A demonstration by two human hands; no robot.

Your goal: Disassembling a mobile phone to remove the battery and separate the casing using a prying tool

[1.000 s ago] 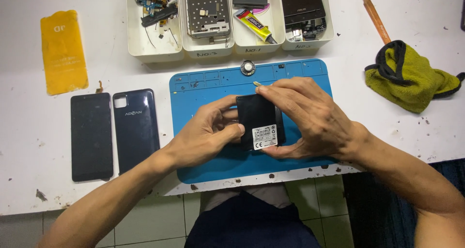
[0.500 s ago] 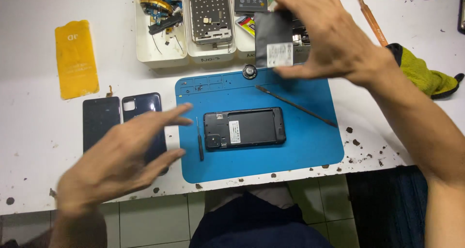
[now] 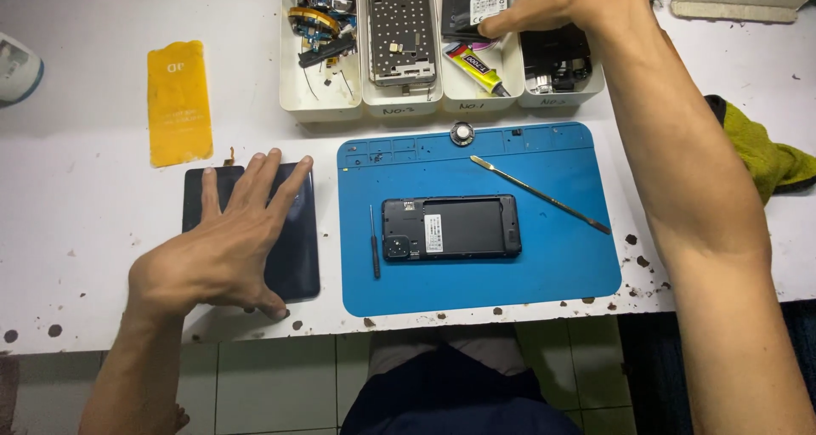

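The right hand (image 3: 565, 6) is stretched to the far edge of the desk (image 3: 76, 197), fingers pinched around a black battery (image 3: 474, 8) with a white label, holding it over the third white tray (image 3: 472, 82) in the row, just above a yellow glue tube (image 3: 476, 68). The battery's long axis cannot be told, as the top of the view cuts it off.

The left hand (image 3: 225, 248) lies flat near the front edge, fingers spread and released, palm pressing on two dark phone panels (image 3: 297, 248) that lie side by side, their long axes running front to back. It grips nothing.

Between the two hands sits the blue work mat (image 3: 578, 265). On it lies the opened phone body (image 3: 450, 228), long axis left to right, camera end toward the left hand. A small screwdriver (image 3: 374, 241) lies just left of it; a metal spudger (image 3: 540, 194) runs diagonally to its right. The left hand is the nearer one to the phone body; the right is well apart from it, up at the trays.
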